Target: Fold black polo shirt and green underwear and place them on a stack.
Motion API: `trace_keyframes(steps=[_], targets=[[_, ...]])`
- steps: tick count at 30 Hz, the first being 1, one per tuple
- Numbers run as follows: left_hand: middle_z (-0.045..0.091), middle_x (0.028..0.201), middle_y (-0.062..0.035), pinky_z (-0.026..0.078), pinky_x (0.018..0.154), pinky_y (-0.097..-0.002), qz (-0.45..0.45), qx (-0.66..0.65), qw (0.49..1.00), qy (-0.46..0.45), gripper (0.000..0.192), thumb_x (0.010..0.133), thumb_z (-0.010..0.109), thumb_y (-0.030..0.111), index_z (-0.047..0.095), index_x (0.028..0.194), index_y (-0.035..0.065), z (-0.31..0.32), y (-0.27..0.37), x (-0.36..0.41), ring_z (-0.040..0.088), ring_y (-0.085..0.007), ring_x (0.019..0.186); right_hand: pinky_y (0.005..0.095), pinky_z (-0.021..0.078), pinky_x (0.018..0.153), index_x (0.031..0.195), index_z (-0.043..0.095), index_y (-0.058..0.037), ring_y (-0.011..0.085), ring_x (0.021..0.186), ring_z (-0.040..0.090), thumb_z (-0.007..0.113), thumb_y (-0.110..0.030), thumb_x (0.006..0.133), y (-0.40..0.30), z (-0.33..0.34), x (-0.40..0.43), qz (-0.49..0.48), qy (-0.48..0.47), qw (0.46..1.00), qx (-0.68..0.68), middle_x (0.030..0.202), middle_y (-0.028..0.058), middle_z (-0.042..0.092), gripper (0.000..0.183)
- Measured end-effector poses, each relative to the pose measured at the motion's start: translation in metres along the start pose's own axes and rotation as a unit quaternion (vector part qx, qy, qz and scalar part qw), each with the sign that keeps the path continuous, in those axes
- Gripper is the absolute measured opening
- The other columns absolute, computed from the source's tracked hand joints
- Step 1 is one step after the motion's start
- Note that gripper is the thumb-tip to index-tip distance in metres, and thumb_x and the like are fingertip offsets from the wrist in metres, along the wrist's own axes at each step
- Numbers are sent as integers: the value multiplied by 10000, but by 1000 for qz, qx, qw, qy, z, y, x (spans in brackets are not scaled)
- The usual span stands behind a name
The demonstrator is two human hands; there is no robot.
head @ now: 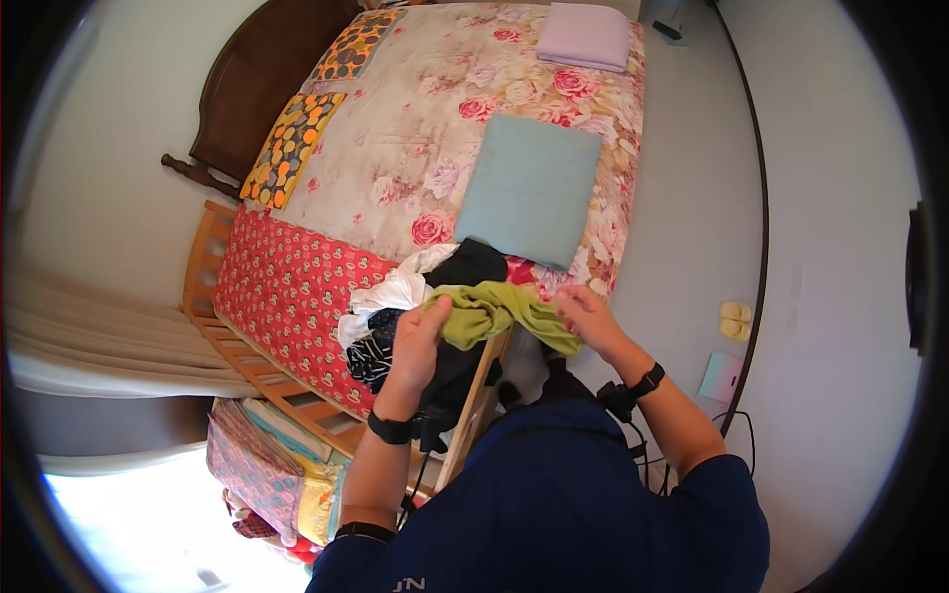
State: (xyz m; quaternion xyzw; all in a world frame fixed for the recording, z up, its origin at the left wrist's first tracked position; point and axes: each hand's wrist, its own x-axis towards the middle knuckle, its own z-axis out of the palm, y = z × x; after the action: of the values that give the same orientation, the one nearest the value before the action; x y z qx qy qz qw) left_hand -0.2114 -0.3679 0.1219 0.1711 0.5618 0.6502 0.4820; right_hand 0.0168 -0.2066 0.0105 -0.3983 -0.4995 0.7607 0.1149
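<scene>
A crumpled lime-green garment (482, 315) stretches in a loose twist between my hands, above the bed's wooden rail. My left hand (421, 345) grips its left end, thumb on top. At its right end, my right hand (592, 317) holds the cloth with bent fingers, and a flap hangs down below them. Just beyond and under my left hand lies a heap of clothes: a white garment (400, 285), a black garment (474, 263) and a black-and-white patterned one (368, 359). The heap's lower part is partly hidden by my left hand and arm.
A folded blue-green blanket (534, 189) and a folded lilac blanket (583, 37) lie on the floral bed sheet (415, 96). A wooden rail (474, 393) stands close before me. Folded bedding (256, 459) is stacked at lower left. Yellow slippers (735, 321) sit by the right wall.
</scene>
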Motion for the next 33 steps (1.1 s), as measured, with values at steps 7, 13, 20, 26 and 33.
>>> trace_keyframes(steps=[7,13,20,26,33], targets=[[696,867,-19,486,651,-215,-71,119,970,-200,324,1016,595,269,702,996,-36,-19,-28,-37,615,-54,727,362,497,939,1412,485,-69,225,1107,601,716,-145,877,10,90,-41,-257,-81,939,-213,1228,119,603,588],[713,883,-38,530,694,-242,-113,-23,975,-191,253,977,657,221,706,994,-27,-29,-21,-60,661,-91,761,395,511,898,1282,580,-39,380,1003,644,617,-92,810,31,111,-61,-200,12,931,-306,1082,217,660,476],[728,1011,-96,561,785,-281,-96,71,977,-175,266,903,699,108,676,1118,-47,-53,-33,-52,700,-145,867,348,513,736,1010,707,10,226,803,667,729,-189,838,11,66,-100,-105,82,944,-302,840,151,688,264],[627,998,-108,504,843,-310,78,453,849,-260,515,815,794,216,593,1235,-5,-35,-84,-57,625,-213,941,266,496,701,1024,702,8,87,809,616,708,-168,870,37,65,-139,-123,117,984,59,890,38,687,234],[711,1021,-127,515,894,-355,64,419,794,-435,376,819,736,117,661,1175,22,48,-123,-86,679,-231,991,268,477,703,1014,675,-40,85,792,572,662,-246,899,51,60,-180,-72,-56,996,15,884,-5,645,236]])
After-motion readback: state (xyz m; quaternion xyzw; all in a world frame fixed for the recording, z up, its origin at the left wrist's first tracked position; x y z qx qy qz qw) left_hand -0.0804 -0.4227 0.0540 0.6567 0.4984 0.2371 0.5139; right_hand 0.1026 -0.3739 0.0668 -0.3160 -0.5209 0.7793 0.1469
